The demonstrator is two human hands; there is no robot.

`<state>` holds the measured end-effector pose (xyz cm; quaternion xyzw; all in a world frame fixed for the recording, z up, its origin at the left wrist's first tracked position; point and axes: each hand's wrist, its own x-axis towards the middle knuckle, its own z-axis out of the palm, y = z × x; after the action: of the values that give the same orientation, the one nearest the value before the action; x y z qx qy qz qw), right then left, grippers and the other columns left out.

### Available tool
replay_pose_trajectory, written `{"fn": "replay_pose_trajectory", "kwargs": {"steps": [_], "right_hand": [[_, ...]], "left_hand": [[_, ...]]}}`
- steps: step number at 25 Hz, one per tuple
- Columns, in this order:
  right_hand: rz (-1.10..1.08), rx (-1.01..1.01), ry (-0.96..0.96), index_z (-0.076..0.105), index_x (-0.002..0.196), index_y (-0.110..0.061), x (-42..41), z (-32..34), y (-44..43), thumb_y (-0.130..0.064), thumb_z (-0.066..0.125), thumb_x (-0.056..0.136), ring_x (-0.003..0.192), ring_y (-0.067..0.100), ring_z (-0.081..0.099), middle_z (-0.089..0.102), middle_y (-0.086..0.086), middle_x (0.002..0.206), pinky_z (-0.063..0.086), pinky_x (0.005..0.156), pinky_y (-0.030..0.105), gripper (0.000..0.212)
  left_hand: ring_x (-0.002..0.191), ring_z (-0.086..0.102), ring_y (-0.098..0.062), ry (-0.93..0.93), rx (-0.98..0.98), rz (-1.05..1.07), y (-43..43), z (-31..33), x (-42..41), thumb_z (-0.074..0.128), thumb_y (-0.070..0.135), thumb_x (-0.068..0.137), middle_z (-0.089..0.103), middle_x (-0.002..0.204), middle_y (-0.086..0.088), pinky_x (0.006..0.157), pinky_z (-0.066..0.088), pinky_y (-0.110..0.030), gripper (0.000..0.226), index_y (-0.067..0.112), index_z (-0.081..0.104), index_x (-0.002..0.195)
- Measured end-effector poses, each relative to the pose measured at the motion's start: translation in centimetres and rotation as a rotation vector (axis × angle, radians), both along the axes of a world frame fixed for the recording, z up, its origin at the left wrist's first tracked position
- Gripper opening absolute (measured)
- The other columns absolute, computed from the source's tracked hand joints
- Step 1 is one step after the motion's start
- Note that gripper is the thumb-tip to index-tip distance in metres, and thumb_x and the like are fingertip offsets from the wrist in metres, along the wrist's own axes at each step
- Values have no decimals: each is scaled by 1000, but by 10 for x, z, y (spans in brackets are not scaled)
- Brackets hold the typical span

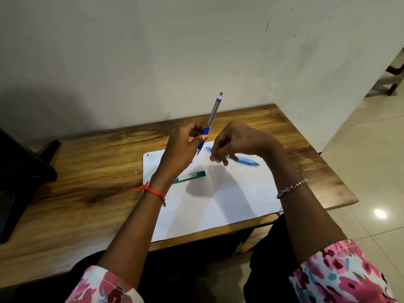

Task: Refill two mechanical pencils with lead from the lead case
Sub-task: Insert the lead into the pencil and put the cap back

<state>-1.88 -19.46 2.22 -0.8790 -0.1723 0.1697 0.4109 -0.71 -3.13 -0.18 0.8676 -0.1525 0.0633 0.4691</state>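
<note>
Leaning silver-barrelled, blue-gripped pencil

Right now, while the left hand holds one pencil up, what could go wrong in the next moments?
1. The left hand pinches the blue pencil only near its tip, with the long barrel tilted above. It may wobble, so a lead could miss the top.
2. The right hand, blurred, hangs just above the light blue pencil. A bump might roll it across the paper.
3. The green lead case lies beside the left wrist, which could sweep it away.
</note>
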Motion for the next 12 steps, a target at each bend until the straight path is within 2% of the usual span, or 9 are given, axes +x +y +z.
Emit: {"fn": "replay_pose_trajectory", "kwargs": {"steps": [4, 6, 9, 12], "right_hand": [[-371, 804, -304, 73, 75, -4, 0, 12, -27, -2, 64, 80, 55, 18, 59, 68, 5, 64, 45, 49, 23, 10], [-500, 1023, -365, 72, 80, -3, 2, 10, -28, -3, 63, 83, 57, 18, 59, 68, 4, 68, 44, 50, 23, 10], [-610, 1079, -374, 68, 92, 0, 5, 10, -26, -2, 62, 86, 61, 19, 59, 69, 3, 72, 44, 51, 24, 9], [-630, 971, -437, 70, 95, -4, 5, 9, -22, -4, 66, 83, 66, 16, 60, 72, 0, 74, 46, 52, 24, 13]], "left_hand": [[81, 58, -14, 29, -18, -8, 0, 1, 0, 59, 8, 86, 61, 86, 0, 81, 51, -36, 13, 7, 64, 98], [80, 57, -13, 29, -18, -16, -2, 1, -1, 59, 7, 86, 61, 87, 0, 81, 52, -37, 13, 7, 64, 98], [81, 58, -15, 43, -29, -37, -3, 1, -3, 59, 6, 85, 61, 86, -2, 81, 54, -40, 12, 5, 64, 97], [81, 58, -15, 50, -25, -53, -4, 1, -4, 59, 5, 85, 60, 85, -2, 81, 54, -42, 12, 4, 64, 96]]}}
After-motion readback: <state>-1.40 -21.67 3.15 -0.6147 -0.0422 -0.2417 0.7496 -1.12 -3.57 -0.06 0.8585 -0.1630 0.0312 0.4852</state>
